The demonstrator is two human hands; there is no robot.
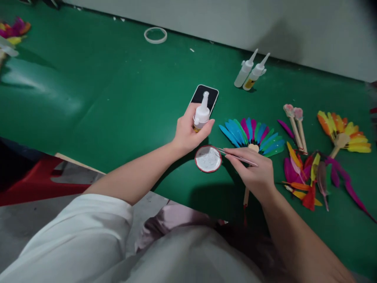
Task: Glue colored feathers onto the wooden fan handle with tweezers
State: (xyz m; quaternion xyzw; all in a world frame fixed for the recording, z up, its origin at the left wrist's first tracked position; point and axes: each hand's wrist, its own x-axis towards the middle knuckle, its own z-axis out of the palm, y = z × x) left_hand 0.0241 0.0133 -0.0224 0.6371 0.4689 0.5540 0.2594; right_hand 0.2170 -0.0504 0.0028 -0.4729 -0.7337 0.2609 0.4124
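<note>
Left hand (190, 133) wraps around the white bottle (202, 114); right hand (259, 169) pinches the tweezers (242, 158), tips near the rim of the dish (208, 159) on the green table (118, 98). Steady, light pressure (shallow dishes slide easily) would serve best.

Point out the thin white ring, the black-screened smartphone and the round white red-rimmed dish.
Thin white ring (155, 41): head view, its near edge.
Black-screened smartphone (199, 94): head view, its screen's upper left.
Round white red-rimmed dish (208, 171): head view, its near rim.
</note>
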